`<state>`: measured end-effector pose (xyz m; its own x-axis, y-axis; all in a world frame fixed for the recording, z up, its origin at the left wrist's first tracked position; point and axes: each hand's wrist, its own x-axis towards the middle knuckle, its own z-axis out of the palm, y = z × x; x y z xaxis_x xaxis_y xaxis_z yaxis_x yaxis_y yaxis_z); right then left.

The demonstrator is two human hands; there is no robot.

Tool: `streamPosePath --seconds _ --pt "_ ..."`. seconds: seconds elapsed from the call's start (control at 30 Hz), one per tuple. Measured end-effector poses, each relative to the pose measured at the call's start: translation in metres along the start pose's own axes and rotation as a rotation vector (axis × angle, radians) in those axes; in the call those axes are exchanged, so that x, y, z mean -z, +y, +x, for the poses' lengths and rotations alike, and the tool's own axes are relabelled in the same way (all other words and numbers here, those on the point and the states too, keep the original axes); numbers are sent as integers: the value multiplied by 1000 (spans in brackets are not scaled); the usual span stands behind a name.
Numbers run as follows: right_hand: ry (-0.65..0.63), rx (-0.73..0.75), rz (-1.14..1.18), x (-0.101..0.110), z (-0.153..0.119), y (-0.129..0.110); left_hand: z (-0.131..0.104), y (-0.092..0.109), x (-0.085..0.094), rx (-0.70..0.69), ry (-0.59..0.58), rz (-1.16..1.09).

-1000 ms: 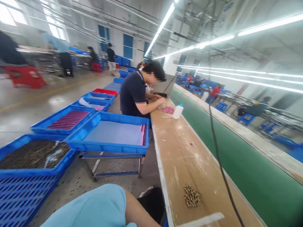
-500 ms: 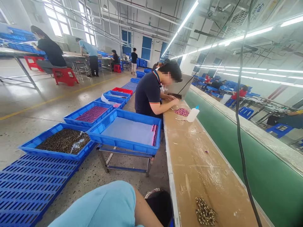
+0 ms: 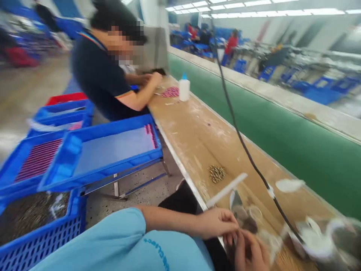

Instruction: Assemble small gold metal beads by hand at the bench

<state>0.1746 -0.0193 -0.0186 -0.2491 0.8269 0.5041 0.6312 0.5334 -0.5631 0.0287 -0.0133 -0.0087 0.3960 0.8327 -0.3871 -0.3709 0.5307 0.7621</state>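
Observation:
Low in the view, my left hand [image 3: 216,223] reaches in over the bench's front edge, its fingers curled and pinched together. My right hand [image 3: 251,250] meets it at the fingertips, fingers bent. Whatever lies between the fingertips is too small and blurred to make out. Beyond my hands on the brown bench [image 3: 194,139] are a pale flat strip [image 3: 227,190] and a small pile of brass-coloured pieces [image 3: 217,174]. Clear plastic bags with blurred contents [image 3: 245,218] lie just past my fingers.
A person in a dark shirt [image 3: 98,75] works farther along the bench, near a white bottle [image 3: 184,89] and pink pieces [image 3: 170,92]. Blue trays [image 3: 113,162] stand at the left. A black cable [image 3: 239,135] hangs across the bench. White containers [image 3: 316,241] sit at right.
The view has swung right and down. Both my hands, the strip, the bags and the white containers have come into view, and the brass-coloured pile now appears higher and farther left.

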Motion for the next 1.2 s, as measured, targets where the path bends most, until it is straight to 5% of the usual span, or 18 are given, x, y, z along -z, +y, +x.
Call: streamPosePath --seconds 0.07,0.37,1.2 --pt "112 -70 -83 0 -10 -10 -4 6 -2 1 21 -23" --pt "77 -171 -29 2 1 -27 -11 14 1 36 -1 -52" --pt "122 -111 -155 0 -1 -31 -18 15 -3 -108 36 171"
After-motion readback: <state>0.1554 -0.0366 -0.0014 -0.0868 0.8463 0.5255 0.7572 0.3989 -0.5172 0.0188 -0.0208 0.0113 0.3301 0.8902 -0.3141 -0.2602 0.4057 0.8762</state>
